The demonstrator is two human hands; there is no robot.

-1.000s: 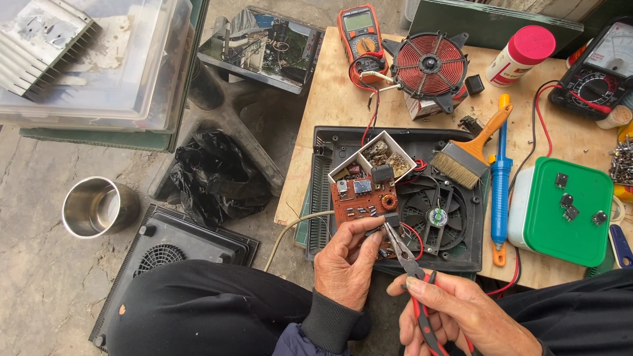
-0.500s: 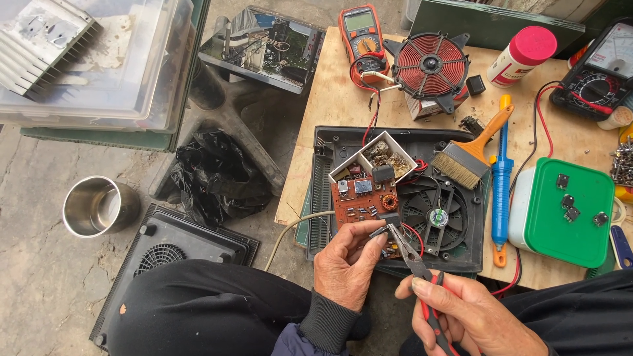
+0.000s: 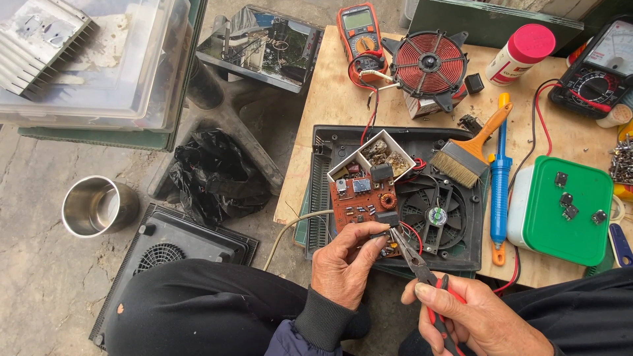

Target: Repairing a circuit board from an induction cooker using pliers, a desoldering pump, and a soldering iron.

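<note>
My left hand (image 3: 346, 264) grips the near edge of a brown circuit board (image 3: 359, 198) and holds it tilted above an open black appliance casing (image 3: 330, 142) with a fan (image 3: 432, 214) inside. My right hand (image 3: 478, 316) holds red-handled needle-nose pliers (image 3: 419, 264); their tips meet a small black component (image 3: 388, 219) at the board's near right corner, beside my left thumb. Red wires run from the board into the casing.
On the wooden table (image 3: 330, 99) lie a paintbrush (image 3: 471, 148), a blue desoldering pump (image 3: 501, 178), a green-lidded box (image 3: 570, 211), a copper coil (image 3: 428, 62), two multimeters (image 3: 359, 29) and a white bottle (image 3: 521, 53). A steel cup (image 3: 99, 206) and black panel (image 3: 178, 244) sit on the floor.
The plier tips have closed in on the black component at the board's near corner. My left hand has turned the board slightly; my right hand has shifted a little right.
</note>
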